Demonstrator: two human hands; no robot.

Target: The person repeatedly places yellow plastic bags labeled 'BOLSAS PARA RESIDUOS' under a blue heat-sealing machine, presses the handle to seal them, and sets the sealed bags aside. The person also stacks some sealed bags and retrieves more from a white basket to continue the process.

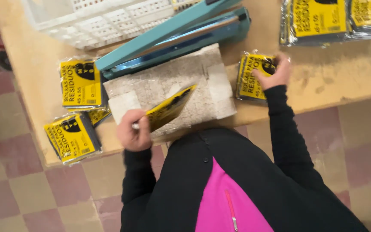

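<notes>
Three yellow packets (80,83) lie finished by the table's (35,56) left edge. Left hand (135,131) grips a packet (170,107) over the padded block (172,86) before the sealer (172,36); right hand (275,73) clutches another packet (252,77) near the front edge.

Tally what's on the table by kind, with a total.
Yellow-and-black bag packets, flat on the table: 6, first at
Yellow-and-black packet in left hand: 1
Teal heat sealer: 1
White plastic basket: 1
Total: 9
</notes>
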